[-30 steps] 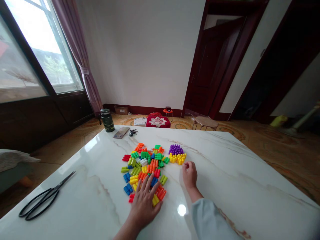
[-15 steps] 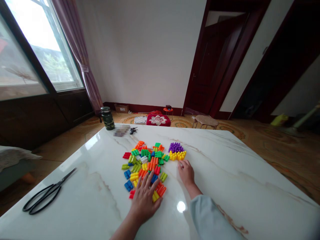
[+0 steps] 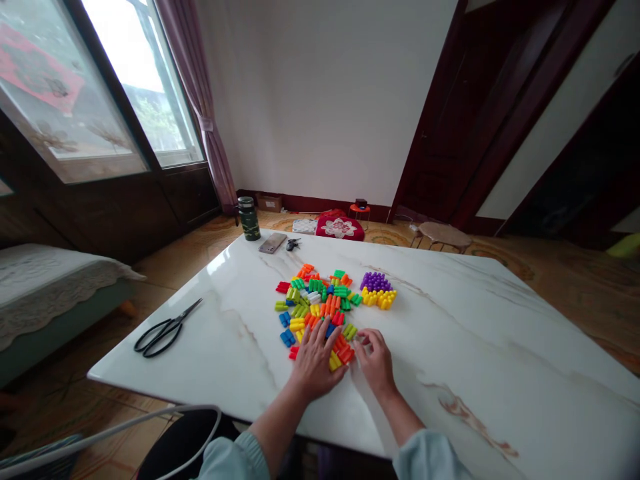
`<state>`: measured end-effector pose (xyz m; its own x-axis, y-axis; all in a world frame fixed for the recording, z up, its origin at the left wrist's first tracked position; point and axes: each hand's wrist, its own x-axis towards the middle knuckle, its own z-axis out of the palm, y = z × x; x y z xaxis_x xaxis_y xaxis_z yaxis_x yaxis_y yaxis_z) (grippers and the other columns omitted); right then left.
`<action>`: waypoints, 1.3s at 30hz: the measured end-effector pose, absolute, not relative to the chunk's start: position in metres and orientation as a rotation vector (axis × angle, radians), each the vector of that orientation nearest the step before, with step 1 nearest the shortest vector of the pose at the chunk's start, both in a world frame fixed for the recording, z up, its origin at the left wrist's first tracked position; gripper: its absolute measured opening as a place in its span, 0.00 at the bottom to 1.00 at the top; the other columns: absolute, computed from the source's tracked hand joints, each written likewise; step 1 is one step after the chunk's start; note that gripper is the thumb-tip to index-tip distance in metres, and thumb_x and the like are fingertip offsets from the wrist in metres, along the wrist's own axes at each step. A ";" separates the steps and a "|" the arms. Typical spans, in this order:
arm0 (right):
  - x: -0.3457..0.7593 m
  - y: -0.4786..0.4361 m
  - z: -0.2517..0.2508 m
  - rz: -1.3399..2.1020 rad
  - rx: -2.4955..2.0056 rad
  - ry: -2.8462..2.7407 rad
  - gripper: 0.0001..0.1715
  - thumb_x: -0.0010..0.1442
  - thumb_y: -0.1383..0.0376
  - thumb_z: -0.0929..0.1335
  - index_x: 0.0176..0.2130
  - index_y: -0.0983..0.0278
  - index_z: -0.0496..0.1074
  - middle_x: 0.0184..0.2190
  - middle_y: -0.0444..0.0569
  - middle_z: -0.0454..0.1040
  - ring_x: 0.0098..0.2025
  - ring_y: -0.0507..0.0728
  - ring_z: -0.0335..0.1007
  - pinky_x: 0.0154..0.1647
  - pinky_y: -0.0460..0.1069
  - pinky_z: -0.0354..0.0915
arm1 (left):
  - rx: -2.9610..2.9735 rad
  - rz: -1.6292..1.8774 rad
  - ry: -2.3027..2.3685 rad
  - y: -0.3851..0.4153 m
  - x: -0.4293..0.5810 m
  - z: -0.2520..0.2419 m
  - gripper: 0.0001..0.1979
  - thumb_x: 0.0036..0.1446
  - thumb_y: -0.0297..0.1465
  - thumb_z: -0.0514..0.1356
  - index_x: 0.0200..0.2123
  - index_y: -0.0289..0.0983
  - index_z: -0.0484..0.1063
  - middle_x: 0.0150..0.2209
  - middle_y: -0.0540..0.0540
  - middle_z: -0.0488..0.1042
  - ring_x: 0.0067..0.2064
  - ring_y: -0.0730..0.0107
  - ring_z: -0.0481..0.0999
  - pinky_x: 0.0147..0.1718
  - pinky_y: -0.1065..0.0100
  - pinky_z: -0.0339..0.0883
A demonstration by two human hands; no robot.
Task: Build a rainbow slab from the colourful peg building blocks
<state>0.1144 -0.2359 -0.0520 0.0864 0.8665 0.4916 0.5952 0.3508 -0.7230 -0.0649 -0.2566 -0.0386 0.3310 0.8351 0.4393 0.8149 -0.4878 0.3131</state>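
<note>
My left hand (image 3: pixel 317 360) lies spread over the near part of a loose pile of colourful plastic building blocks (image 3: pixel 300 311), its fingers touching and partly covering several. Just right of the pile, my right hand (image 3: pixel 375 357) is low over the table with fingers bent and slightly apart, nothing visible between them. Its fingertips are close to a lime-green block (image 3: pixel 350 331). Beyond it stand two groups of blocks with their pegs up, purple ones (image 3: pixel 376 281) behind and yellow ones (image 3: pixel 379 299) in front, side by side in a tight set.
Black-handled scissors (image 3: pixel 165 331) lie on the left of the white marble-patterned table (image 3: pixel 235 373). At the far left corner are a green bottle (image 3: pixel 249 219), a phone (image 3: pixel 273 243) and keys (image 3: pixel 293 245). A pale cable (image 3: pixel 125 427) loops at the lower left.
My right hand has moved back towards me, from near the yellow blocks to the pile's right edge. My left hand stays on the pile. The camera view has shifted left and down.
</note>
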 end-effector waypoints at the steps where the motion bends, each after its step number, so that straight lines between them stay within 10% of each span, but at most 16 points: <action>1: 0.107 -0.246 -0.050 0.373 -1.305 -1.651 0.09 0.58 0.64 0.65 0.39 0.63 0.70 0.37 0.51 0.72 0.33 0.55 0.69 0.37 0.51 0.69 | 2.519 0.882 1.574 -0.257 -0.065 -0.038 0.41 0.50 0.40 0.62 0.66 0.42 0.52 0.68 0.40 0.51 0.66 0.46 0.53 0.62 0.44 0.46; 19: 0.048 -0.249 0.000 0.055 -1.752 -2.277 0.18 0.48 0.75 0.67 0.39 0.64 0.76 0.43 0.60 0.75 0.41 0.62 0.74 0.39 0.53 0.69 | 2.471 0.813 1.703 -0.257 -0.069 -0.039 0.42 0.46 0.32 0.59 0.66 0.40 0.53 0.66 0.38 0.55 0.65 0.45 0.55 0.62 0.45 0.41; 39: 0.039 -0.235 0.023 0.590 -2.053 -2.279 0.15 0.53 0.69 0.67 0.41 0.67 0.77 0.40 0.59 0.79 0.47 0.64 0.75 0.44 0.52 0.70 | 2.478 0.828 1.733 -0.255 -0.072 -0.042 0.43 0.47 0.31 0.60 0.67 0.38 0.49 0.66 0.35 0.54 0.64 0.48 0.57 0.62 0.48 0.44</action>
